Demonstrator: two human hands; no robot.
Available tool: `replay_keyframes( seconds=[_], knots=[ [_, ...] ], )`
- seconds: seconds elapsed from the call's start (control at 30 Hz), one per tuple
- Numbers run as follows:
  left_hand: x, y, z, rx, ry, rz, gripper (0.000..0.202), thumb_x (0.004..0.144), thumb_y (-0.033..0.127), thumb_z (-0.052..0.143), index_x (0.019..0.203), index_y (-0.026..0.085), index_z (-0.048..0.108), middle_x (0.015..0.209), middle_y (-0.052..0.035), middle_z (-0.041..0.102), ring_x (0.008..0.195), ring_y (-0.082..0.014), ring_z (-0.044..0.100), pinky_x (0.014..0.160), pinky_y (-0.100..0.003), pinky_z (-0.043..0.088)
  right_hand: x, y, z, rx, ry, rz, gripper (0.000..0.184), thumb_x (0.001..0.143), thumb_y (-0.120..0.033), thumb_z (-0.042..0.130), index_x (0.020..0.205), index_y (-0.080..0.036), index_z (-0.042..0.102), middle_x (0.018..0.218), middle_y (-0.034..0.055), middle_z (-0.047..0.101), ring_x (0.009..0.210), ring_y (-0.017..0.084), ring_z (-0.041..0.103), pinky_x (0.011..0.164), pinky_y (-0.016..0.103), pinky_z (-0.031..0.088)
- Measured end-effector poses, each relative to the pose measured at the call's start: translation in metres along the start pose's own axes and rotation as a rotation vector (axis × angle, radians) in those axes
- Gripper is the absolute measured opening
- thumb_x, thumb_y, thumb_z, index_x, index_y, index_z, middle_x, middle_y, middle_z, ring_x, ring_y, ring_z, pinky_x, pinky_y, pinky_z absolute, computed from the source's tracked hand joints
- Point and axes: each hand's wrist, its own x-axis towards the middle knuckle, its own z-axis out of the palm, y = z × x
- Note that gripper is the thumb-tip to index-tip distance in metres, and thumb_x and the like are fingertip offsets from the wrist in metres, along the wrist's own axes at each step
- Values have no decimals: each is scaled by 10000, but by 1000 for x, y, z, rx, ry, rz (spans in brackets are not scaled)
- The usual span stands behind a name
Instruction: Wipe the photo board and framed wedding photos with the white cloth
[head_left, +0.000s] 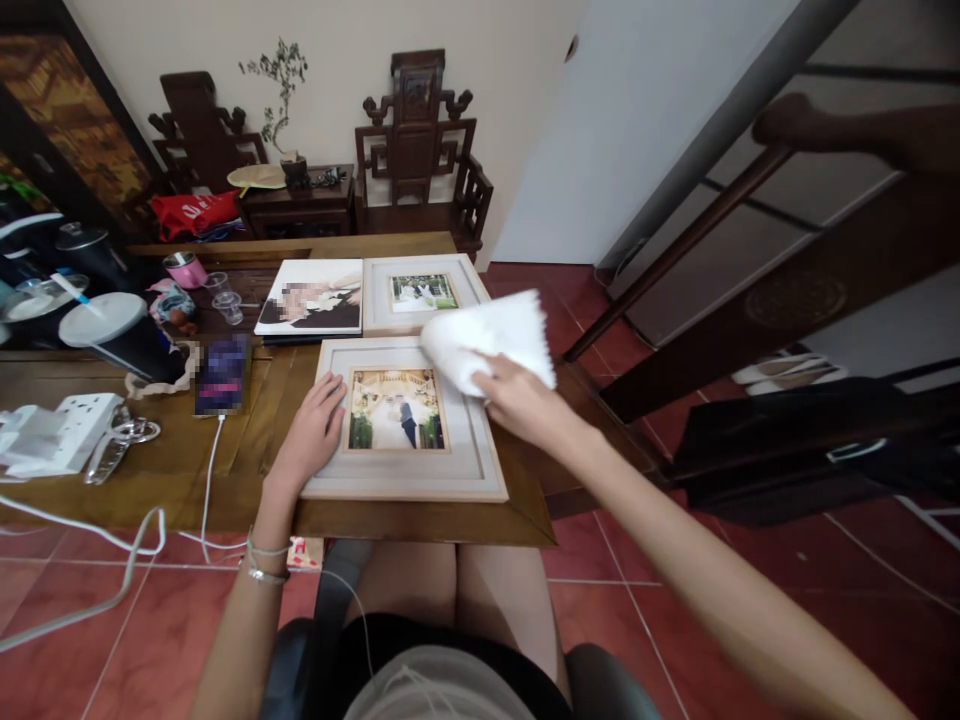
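A pale wooden picture frame point(465, 478) with a photo in it lies flat at the near edge of the wooden table point(187, 470). My left hand point(313, 430) rests flat on the frame's left side, fingers stretched out. My right hand point(517, 400) pinches a white cloth point(491, 335) over the frame's upper right corner. A second framed photo point(379, 298) and an unframed photo print point(311, 295) lie side by side just behind it.
A phone point(223, 373) on a white cable lies left of the frame. Further left are a white power strip point(64, 432), a lidded cup point(112, 330), small plastic cups point(225, 297) and clutter. Carved chairs point(416, 150) stand behind; a dark stair rail point(675, 250) is on the right.
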Motion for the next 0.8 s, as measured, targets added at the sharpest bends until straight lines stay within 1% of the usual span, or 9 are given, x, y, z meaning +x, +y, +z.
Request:
replay_keyframes(
  seconds=[0.1,0.17,0.3,0.43,0.5,0.57,0.63,0.73,0.8],
  knots=[
    [0,-1,1,-5,10,-1,417,979,261,381,1332,125,556,1419,-158,537,1412,-272,387,1173,-516,333,3,-10,31,-18,-63,-28,481,666,85,454,1071,-113,622,1391,233,528,1387,363,379,1081,620,345],
    [0,-1,1,-12,13,0,415,977,261,386,1338,140,553,1421,-150,536,1413,-270,387,1171,-524,334,-4,-14,37,4,-63,1,502,662,78,446,1095,-111,616,1379,239,535,1397,349,367,1090,609,335],
    [1,0,0,-12,0,-2,426,977,260,384,1341,114,550,1419,-167,535,1417,-277,380,1173,-522,331,-38,-36,22,90,-123,-60,498,646,62,461,1050,-166,642,1313,180,603,1335,313,461,1108,574,332],
    [2,1,-2,5,-6,8,428,984,271,373,1338,113,554,1415,-171,539,1411,-277,388,1172,-521,333,-56,-56,4,84,-143,-92,522,655,78,459,1050,-201,655,1341,147,591,1340,302,458,1117,533,354],
    [2,0,-1,13,-10,20,428,987,277,371,1334,105,555,1420,-174,533,1415,-276,382,1173,-516,333,-45,-52,3,70,-99,-28,534,657,89,449,1066,-193,644,1393,154,544,1364,297,428,1108,520,373],
    [2,-2,0,14,-9,28,429,986,281,376,1329,98,557,1420,-174,533,1417,-276,378,1174,-511,332,-21,-40,7,45,-34,30,557,663,104,435,1108,-172,627,1447,172,485,1397,315,376,1095,546,375],
    [2,-3,2,5,2,28,426,985,286,380,1329,107,557,1421,-168,534,1417,-275,378,1171,-516,334,5,-27,14,-9,-7,47,575,689,113,418,1149,-168,618,1443,172,487,1405,338,354,1088,587,358],
    [1,-4,4,-9,19,18,419,985,289,385,1336,135,555,1425,-155,534,1416,-270,382,1168,-527,335,29,-17,23,-90,-67,-8,535,758,83,417,1165,-188,633,1314,154,589,1340,348,432,1091,608,334],
    [1,-4,4,-13,18,10,417,982,288,393,1334,137,558,1424,-154,535,1417,-269,381,1169,-521,336,26,-21,26,-104,-120,-79,482,783,43,448,1144,-201,654,1229,149,626,1293,349,471,1099,587,330]
  ],
)
